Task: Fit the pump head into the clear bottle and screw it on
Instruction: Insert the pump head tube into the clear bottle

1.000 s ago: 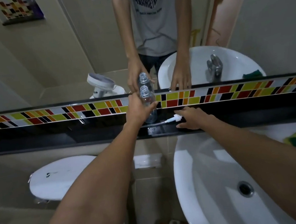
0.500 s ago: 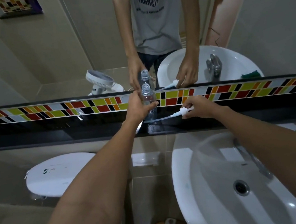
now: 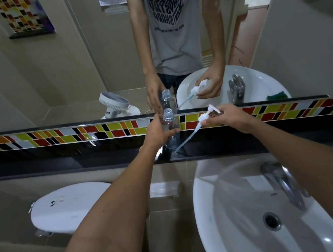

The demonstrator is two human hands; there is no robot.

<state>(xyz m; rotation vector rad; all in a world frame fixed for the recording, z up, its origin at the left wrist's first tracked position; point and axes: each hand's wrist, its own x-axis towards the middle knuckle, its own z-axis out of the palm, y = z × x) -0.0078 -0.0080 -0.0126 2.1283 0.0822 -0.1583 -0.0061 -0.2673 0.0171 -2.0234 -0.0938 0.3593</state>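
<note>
A clear plastic bottle [image 3: 169,123] with an open threaded neck stands upright on the black ledge [image 3: 60,161] in front of the mirror. My left hand [image 3: 158,132] is wrapped around its body. My right hand [image 3: 226,119] holds the white pump head [image 3: 207,115] to the right of the bottle, lifted off the ledge. Its thin dip tube [image 3: 186,141] slants down and left, with its tip by the base of the bottle, outside it. The bottle neck has no cap on it.
A white basin [image 3: 219,214] with a chrome tap [image 3: 281,182] and a drain [image 3: 271,221] lies below my right arm. A white toilet lid [image 3: 66,208] is at lower left. A coloured tile strip [image 3: 77,134] and the mirror [image 3: 68,64] rise behind the ledge.
My right hand has picked the pump head up off the ledge and raised it, tilting the dip tube from flat to slanting. My left hand has stayed on the bottle.
</note>
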